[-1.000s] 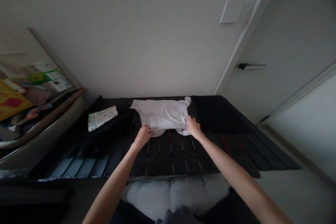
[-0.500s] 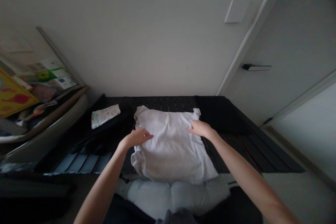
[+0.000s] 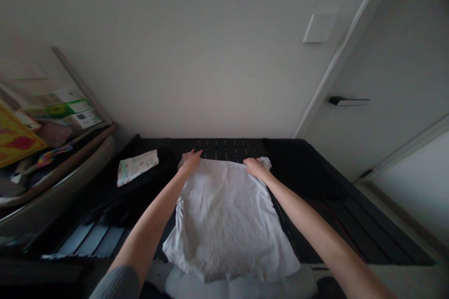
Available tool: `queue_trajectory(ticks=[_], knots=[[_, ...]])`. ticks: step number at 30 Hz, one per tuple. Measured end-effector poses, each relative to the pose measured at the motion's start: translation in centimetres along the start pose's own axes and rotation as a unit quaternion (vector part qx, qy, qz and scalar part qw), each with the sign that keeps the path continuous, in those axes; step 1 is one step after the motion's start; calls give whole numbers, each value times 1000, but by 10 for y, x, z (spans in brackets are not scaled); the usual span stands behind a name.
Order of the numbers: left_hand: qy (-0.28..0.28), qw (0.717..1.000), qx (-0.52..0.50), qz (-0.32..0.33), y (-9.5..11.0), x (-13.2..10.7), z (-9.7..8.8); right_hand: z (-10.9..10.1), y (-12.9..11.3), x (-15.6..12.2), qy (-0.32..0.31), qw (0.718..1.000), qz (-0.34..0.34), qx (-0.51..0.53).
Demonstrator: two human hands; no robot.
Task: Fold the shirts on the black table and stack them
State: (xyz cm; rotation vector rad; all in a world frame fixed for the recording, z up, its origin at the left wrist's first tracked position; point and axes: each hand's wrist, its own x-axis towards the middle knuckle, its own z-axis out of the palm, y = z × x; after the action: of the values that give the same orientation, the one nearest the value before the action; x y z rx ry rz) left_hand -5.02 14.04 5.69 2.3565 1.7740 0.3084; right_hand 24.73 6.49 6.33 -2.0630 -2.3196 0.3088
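A white short-sleeved shirt (image 3: pixel 231 215) lies spread on a black slatted surface, its near edge draping over a grey cushion. My left hand (image 3: pixel 191 160) rests at the shirt's far left corner, fingers stretched forward past the cloth edge and slightly apart. At the far right, my right hand (image 3: pixel 255 168) has its fingers curled over the shirt's top edge beside the bunched sleeve, holding the cloth. Creases run along the shirt's left side.
Left of the shirt, a white printed packet (image 3: pixel 137 167) lies on dark cloth. The grey padded cushion (image 3: pixel 242 288) is nearest me. A cluttered bin (image 3: pixel 87 168) stands at far left. Behind are a wall and a door with a black handle (image 3: pixel 349 101).
Both hands have moved from the shirt's middle sides to its far edge. The shirt's near part now reaches closer to me and looks flatter. The view has tilted up slightly.
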Motion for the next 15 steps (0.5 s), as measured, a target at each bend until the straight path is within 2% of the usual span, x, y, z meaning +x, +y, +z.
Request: queue_trajectory(ticks=[2,4,6,7,8,10,12,13,15], knots=[[-18,1000,17,-16,-8,3,3,-5,-2,-6,22,1000,-3,-3],[-27,999,33,-24,-15,2,2,-8,-1,-19,73,997,-22,-15],[-20,998,47,-25,-20,-4,-3,-8,2,-37,126,989,-63,-36],[-10,998,53,-25,-22,-8,-6,-6,4,-47,133,986,-87,-42],[3,998,57,-27,-24,-14,-10,-4,7,-56,114,986,-112,-40],[34,997,65,-31,-26,-27,-17,1,14,-71,20,988,-152,-14],[47,996,69,-17,-28,-41,-21,3,20,-78,-60,984,-165,18],[42,997,71,-1,-30,-48,-22,3,22,-78,-69,985,-154,31],[11,996,77,36,-32,-60,-23,1,25,-72,-21,992,-108,55]])
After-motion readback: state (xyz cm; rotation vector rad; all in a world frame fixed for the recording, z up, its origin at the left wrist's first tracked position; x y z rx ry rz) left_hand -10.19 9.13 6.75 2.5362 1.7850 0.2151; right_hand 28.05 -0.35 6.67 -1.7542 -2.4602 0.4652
